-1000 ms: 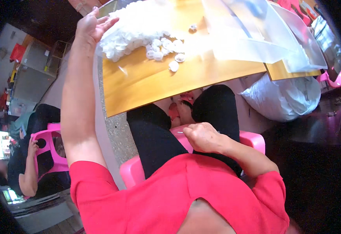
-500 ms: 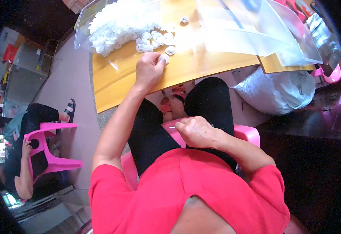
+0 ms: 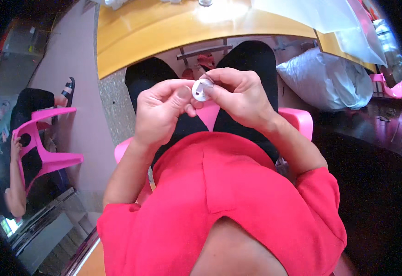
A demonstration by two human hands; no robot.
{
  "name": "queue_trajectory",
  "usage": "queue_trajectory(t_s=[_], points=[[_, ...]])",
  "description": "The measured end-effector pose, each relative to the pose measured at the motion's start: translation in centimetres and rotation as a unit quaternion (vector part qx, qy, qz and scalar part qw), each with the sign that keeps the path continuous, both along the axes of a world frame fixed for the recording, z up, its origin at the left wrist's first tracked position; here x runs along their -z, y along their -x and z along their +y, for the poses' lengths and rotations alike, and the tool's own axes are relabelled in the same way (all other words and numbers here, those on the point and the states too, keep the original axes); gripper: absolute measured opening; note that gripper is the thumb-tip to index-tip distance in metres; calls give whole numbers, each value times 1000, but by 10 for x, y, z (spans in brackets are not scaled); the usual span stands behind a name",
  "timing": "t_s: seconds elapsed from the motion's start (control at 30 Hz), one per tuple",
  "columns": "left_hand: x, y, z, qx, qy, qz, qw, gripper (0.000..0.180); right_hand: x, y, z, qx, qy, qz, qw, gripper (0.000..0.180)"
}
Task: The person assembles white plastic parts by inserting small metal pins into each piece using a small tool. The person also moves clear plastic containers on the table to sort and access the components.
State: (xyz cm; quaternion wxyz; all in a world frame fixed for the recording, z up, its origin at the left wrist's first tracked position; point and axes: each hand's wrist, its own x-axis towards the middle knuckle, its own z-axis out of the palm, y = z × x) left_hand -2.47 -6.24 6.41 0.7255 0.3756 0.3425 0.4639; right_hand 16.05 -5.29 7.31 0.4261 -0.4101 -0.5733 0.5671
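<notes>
Over my lap, my left hand (image 3: pixel 159 110) pinches a small round white plastic part (image 3: pixel 200 93) between thumb and fingers. The part has a raised middle and a dark opening. From the other side my right hand (image 3: pixel 243 97) comes to it, fingers closed, its thumb pressed at the part's edge. A thin, narrow piece (image 3: pixel 203 71) sticks out past the right fingertips; its exact kind is too small to make out. More white parts (image 3: pixel 205 2) lie on the table at the top edge, mostly cut off.
The wooden table (image 3: pixel 155 27) spans the front, with clear plastic bins (image 3: pixel 302 16) on its right. A full white sack (image 3: pixel 327 80) stands below. I sit on a pink chair (image 3: pixel 297 122). At left another person (image 3: pixel 19 170) sits on a pink chair (image 3: pixel 49 158).
My left hand has come back from the table with the white plastic part to above my lap. My right hand has risen to meet it. The view has tipped down, away from the table.
</notes>
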Motion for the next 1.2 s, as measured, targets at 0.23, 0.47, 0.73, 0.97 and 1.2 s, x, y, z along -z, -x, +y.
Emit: queue_trajectory(t_s=[0.23,0.47,0.73,0.97,1.2], points=[[10,23,-34,23,27,-25,999,23,-11,10,-16,-125,-202,-212,948,15],[8,43,-54,-46,21,-127,991,46,-10,17,-38,-58,-351,-263,897,35],[13,47,-62,-24,-14,-113,993,37,-2,25,-55,-106,-361,-318,870,39],[18,48,-63,-35,-51,-82,995,33,-1,29,-54,-108,-353,-337,866,35],[18,48,-64,-39,-26,-80,996,33,2,29,-52,-110,-361,-351,857,36]])
